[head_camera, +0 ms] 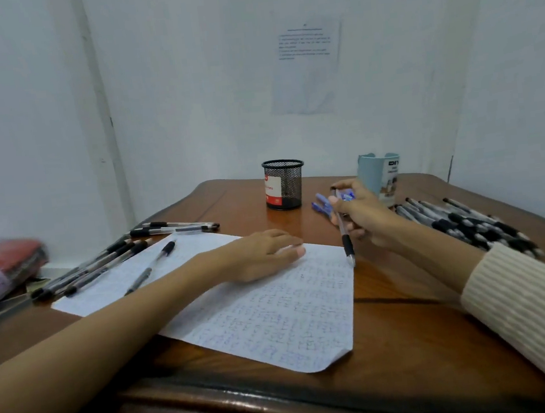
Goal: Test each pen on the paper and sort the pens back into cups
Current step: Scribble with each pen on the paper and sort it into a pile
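A sheet of paper (275,316) covered in blue scribbles lies on the wooden table. My left hand (259,256) presses flat on its upper part with straight fingers. My right hand (361,212) grips a black-grip pen (346,242), tip pointing down just off the paper's right corner. A black mesh cup (284,185) stands at the back centre. A light blue mug (379,176) stands right of it, partly behind my right hand. Blue pens (322,203) lie between the two cups.
Several black pens (91,270) lie at the left, one (152,268) on the paper. A large pile of black pens (465,221) lies at the right. Two more pens (173,227) rest near the back left. A purple and red bundle (0,265) sits far left.
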Demonstrator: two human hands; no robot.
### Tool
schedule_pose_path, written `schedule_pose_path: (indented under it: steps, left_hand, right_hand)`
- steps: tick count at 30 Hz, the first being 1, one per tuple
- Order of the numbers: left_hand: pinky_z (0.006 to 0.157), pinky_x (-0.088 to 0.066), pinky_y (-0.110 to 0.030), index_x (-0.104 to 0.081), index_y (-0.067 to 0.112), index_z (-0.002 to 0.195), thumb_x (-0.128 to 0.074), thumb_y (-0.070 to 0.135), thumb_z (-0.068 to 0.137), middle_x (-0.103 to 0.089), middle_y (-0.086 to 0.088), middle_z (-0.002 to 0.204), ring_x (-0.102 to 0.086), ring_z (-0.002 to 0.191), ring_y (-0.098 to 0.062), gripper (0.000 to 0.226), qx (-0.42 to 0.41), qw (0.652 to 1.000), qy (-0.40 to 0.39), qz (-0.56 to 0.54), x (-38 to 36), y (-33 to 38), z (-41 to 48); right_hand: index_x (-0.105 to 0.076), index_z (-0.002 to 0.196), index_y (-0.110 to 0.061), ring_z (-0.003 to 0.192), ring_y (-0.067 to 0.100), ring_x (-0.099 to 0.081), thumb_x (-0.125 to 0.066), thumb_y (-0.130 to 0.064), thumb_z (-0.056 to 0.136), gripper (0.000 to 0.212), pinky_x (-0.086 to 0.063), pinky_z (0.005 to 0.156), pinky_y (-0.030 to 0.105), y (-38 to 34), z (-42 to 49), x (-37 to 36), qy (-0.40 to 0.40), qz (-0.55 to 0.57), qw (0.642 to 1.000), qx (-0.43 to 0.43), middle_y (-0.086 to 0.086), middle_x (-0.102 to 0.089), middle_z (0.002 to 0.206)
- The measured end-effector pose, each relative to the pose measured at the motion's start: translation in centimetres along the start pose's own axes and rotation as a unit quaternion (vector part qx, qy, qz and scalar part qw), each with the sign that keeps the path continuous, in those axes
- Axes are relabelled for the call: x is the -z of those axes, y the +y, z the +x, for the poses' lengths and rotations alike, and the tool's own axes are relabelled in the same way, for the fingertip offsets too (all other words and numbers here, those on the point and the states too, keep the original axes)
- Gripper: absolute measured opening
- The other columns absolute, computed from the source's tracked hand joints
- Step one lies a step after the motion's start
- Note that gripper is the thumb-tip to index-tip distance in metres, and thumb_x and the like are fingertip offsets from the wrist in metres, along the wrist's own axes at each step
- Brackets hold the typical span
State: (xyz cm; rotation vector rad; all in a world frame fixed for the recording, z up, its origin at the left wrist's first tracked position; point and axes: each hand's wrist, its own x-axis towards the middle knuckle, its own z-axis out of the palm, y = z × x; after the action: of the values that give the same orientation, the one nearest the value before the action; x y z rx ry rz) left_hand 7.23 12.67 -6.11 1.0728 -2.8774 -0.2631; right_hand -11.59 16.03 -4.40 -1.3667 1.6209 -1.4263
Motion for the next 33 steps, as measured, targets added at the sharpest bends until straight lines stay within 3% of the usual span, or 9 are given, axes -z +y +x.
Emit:
schedule_pose_path:
  steps: [6, 9, 11, 14, 17, 21, 24, 28, 33]
  left_hand:
    - [0.113, -0.001, -0.032, -0.009, 0.038, 0.148, -0.020, 0.055, 0.095, -0.003, 0.011, 0.157, -0.001, 0.144, -0.008, 0.056, 0.002, 0.999, -0.031, -0.011, -0.7, -1.1, -0.1]
    - [0.114, 0.003, -0.033, -0.007, 0.041, 0.147, -0.020, 0.055, 0.095, 0.002, 0.011, 0.157, 0.005, 0.144, -0.007, 0.056, 0.004, 0.999, -0.042, -0.015, -0.6, -1.5, -0.1]
    - [0.114, 0.004, -0.033, -0.006, 0.042, 0.147, -0.019, 0.056, 0.094, 0.004, 0.011, 0.157, 0.007, 0.144, -0.007, 0.056, 0.011, 0.999, -0.048, -0.016, -0.5, -1.7, -0.2]
    - [0.113, 0.004, -0.032, -0.004, 0.043, 0.146, -0.018, 0.056, 0.093, 0.007, 0.012, 0.157, 0.010, 0.143, -0.007, 0.056, 0.014, 0.998, -0.058, -0.015, -0.4, -1.7, -0.2]
    - [0.113, 0.005, -0.034, -0.002, 0.043, 0.146, -0.018, 0.056, 0.093, 0.009, 0.011, 0.157, 0.011, 0.143, -0.008, 0.057, 0.018, 0.997, -0.070, -0.010, -0.4, -1.8, -0.1]
    - [0.113, 0.005, -0.033, -0.001, 0.043, 0.146, -0.019, 0.055, 0.094, 0.009, 0.010, 0.157, 0.011, 0.143, -0.009, 0.056, 0.022, 0.997, -0.073, -0.005, -0.3, -2.0, -0.1]
    - [0.113, 0.005, -0.032, 0.000, 0.043, 0.146, -0.018, 0.056, 0.094, 0.009, 0.010, 0.157, 0.011, 0.143, -0.008, 0.056, 0.022, 0.997, -0.074, -0.003, -0.4, -2.1, -0.2]
    - [0.113, 0.005, -0.033, -0.001, 0.042, 0.146, -0.018, 0.056, 0.094, 0.008, 0.009, 0.157, 0.011, 0.144, -0.010, 0.057, 0.023, 0.997, -0.069, 0.000, -0.5, -2.1, -0.2]
    - [0.114, 0.005, -0.033, -0.001, 0.042, 0.146, -0.019, 0.055, 0.094, 0.008, 0.008, 0.157, 0.010, 0.144, -0.010, 0.057, 0.023, 0.997, -0.068, -0.002, -0.4, -1.9, -0.3]
  right_hand:
    - [-0.045, 0.108, -0.016, 0.029, 0.004, -0.036, -0.051, -0.010, 0.095, 0.016, -0.022, 0.030, 0.011, 0.4, 0.2, -0.8, -0.035, 0.011, 0.999, -0.033, 0.008, -0.052, 0.064]
    - [-0.049, 0.117, -0.016, 0.059, 0.014, -0.048, -0.070, -0.013, 0.081, 0.042, -0.034, 0.044, 0.017, 0.1, 0.5, -0.4, -0.028, 0.057, 0.998, -0.016, 0.010, -0.059, 0.088]
    - [-0.046, 0.120, -0.013, 0.050, 0.007, -0.043, -0.074, -0.007, 0.074, 0.054, -0.030, 0.034, 0.013, -0.2, 0.5, 0.1, -0.033, 0.124, 0.991, -0.044, 0.010, -0.055, 0.098]
    - [-0.049, 0.095, -0.006, 0.025, 0.001, -0.034, -0.062, 0.011, 0.080, 0.025, -0.026, 0.027, 0.010, -0.3, 0.4, 0.4, -0.006, 0.263, 0.959, -0.102, 0.006, -0.053, 0.079]
    - [-0.038, 0.075, -0.012, 0.024, 0.003, -0.042, -0.047, 0.008, 0.090, 0.026, -0.043, 0.034, 0.011, -0.2, 0.5, 0.5, 0.050, 0.320, 0.938, -0.120, 0.000, -0.051, 0.044]
    - [-0.057, 0.088, -0.007, 0.046, 0.013, -0.064, -0.040, -0.026, 0.100, 0.028, -0.056, 0.050, 0.028, -0.1, 0.0, 0.0, -0.016, 0.267, 0.961, -0.076, 0.010, -0.062, 0.064]
    - [-0.065, 0.088, -0.008, 0.055, 0.015, -0.068, -0.044, -0.043, 0.095, 0.042, -0.057, 0.050, 0.024, 0.4, -0.5, -0.8, -0.068, 0.153, 0.984, -0.066, 0.009, -0.069, 0.075]
    - [-0.055, 0.059, -0.012, 0.037, 0.007, -0.048, -0.069, -0.035, 0.082, 0.035, -0.041, 0.038, 0.015, 1.5, -0.6, -1.6, -0.024, -0.019, 0.998, 0.046, 0.000, -0.057, 0.049]
    - [-0.043, 0.049, -0.015, 0.032, 0.002, -0.040, -0.065, -0.027, 0.086, 0.045, -0.036, 0.039, 0.013, 2.3, -0.4, -2.0, -0.036, -0.099, 0.988, 0.111, -0.007, -0.045, 0.035]
